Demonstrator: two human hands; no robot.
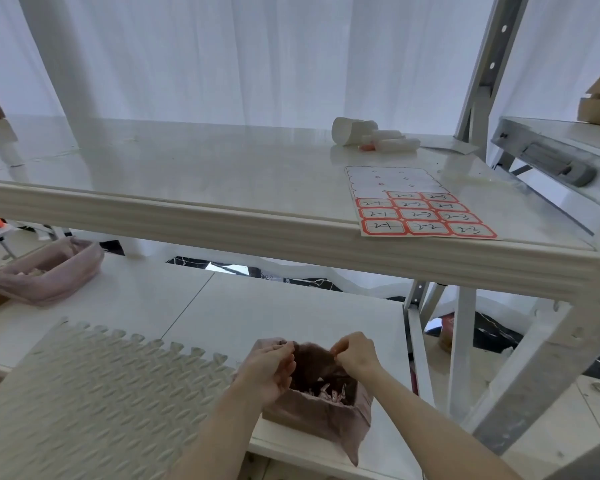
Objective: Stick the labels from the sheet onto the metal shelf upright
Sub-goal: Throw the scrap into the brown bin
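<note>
Two hands (left hand [271, 370], right hand [355, 355]) pinch the bag [312, 420]; label sheet [421, 211], at shelf [187, 220] corner, I judge flimsy: lift its edge.

Label sheet [420, 206] lies at the front-right corner of the upper shelf [187, 174], just left of the metal upright [527, 386]. Behind it, toward the shelf's rear, sits a cluster of what look like paper rolls [371, 135]. On the lower shelf [257, 306]: mat [101, 393] front-left, pouch [49, 275] far left behind it, bag [326, 410] front-right, btwn the 2 hands, w/ left hand [271, 368] at its left edge and right hand [355, 351] at its back rim.
</note>
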